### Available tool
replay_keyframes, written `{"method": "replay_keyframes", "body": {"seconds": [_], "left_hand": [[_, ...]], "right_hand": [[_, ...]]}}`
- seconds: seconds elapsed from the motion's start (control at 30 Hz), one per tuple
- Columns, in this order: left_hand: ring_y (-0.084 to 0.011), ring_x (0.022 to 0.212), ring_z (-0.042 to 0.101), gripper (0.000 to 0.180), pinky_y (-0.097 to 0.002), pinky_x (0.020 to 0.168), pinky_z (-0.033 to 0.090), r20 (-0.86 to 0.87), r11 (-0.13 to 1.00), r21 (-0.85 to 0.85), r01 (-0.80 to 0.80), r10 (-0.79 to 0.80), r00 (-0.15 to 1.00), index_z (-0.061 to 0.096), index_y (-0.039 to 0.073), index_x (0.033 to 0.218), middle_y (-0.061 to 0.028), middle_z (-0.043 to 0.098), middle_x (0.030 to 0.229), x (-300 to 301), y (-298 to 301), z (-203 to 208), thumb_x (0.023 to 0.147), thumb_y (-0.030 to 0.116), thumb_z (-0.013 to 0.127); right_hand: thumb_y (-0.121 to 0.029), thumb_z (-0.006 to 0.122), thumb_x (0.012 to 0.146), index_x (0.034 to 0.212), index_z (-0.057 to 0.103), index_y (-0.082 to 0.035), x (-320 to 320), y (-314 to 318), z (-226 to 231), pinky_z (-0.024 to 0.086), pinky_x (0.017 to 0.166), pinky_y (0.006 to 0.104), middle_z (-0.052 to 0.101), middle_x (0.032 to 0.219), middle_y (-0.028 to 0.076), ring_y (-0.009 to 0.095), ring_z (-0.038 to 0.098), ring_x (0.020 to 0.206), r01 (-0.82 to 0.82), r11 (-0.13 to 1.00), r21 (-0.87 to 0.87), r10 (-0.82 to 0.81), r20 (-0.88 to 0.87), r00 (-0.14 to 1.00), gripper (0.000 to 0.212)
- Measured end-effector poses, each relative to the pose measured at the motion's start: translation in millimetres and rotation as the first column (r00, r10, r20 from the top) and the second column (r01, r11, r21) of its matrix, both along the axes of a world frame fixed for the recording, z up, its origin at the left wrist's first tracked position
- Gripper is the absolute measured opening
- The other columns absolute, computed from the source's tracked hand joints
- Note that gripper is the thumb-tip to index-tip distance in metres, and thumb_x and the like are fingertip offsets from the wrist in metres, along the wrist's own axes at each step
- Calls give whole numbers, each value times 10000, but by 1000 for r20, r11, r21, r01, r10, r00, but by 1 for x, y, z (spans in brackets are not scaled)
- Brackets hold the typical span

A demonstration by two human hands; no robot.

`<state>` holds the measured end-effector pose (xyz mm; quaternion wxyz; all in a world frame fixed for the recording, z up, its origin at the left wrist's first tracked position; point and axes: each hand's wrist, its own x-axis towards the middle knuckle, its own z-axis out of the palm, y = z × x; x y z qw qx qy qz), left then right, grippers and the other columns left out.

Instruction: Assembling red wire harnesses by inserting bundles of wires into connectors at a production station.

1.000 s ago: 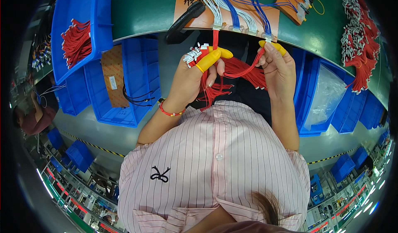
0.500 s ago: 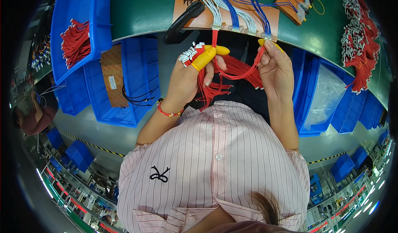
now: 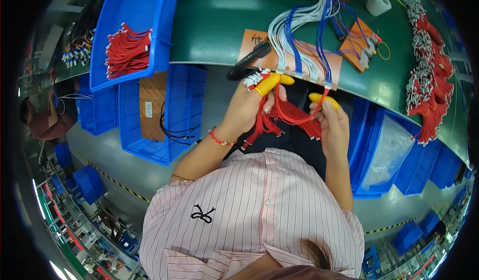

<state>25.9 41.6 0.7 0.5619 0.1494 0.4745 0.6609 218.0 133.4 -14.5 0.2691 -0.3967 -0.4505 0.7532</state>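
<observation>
My left hand, with yellow finger cots, is closed around a bundle of red wire harnesses; their white connectors stick out beside the thumb. Its fingertips are by the left end of a row of sockets at the table edge. My right hand, also with a yellow finger cot, pinches red wires just below the right-hand socket, where their upper end meets it. Looped red wires hang between both hands, over my lap. White wires and blue wires run up from the sockets.
An orange board lies under the wires, with a black handle-like object beside it. A small orange block and white roll are behind. Red harnesses fill a blue bin and hang right. Blue crates stand below.
The view has shifted, so the table sits lower and further right. My right fingers have slid off the right-hand connector, down onto its red wires. My left hand keeps its bundle, close to the left socket.
</observation>
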Motion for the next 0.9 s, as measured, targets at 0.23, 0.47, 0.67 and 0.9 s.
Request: {"method": "replay_keyframes", "body": {"seconds": [0.23, 0.47, 0.67, 0.9], "left_hand": [[-30, 467, 396, 282, -193, 448, 296, 33, 999, -18, 33, -32, 999, 640, -20, 959, -35, 599, 682, 0, 8, 1, 1001, 211, 483], [-32, 478, 383, 321, -192, 456, 281, -41, 989, 10, 149, -149, 988, 630, -50, 976, -17, 537, 625, 1, -12, 3, 1010, 213, 448], [-32, 490, 359, 375, -189, 488, 299, -25, 998, 17, 59, -58, 998, 614, -73, 1030, -2, 490, 631, -1, -16, -5, 1023, 222, 383], [-42, 502, 391, 355, -205, 495, 324, 7, 998, 24, 53, -53, 999, 624, -63, 1019, -27, 537, 666, 8, -16, -15, 1006, 203, 389]], "right_hand": [[-236, 501, 1003, 1041, 644, 47, -22, 17, -2, 467, 723, 261, 640, 812, 60, 110, 579, 736, -84, 985, -152, 29, -329, 944, 319], [-228, 507, 1001, 968, 667, 70, -4, 5, 7, 425, 667, 230, 612, 727, 54, 94, 549, 687, -114, 993, -44, 105, -164, 981, 340], [-230, 473, 1007, 1047, 629, 73, -2, -2, 8, 460, 715, 252, 624, 812, 61, 103, 567, 741, -94, 995, 15, 95, -109, 990, 343], [-224, 474, 1000, 1032, 628, 59, -13, 8, 7, 461, 706, 255, 626, 806, 63, 107, 562, 726, -14, 1000, 4, 14, -122, 992, 323]]}}
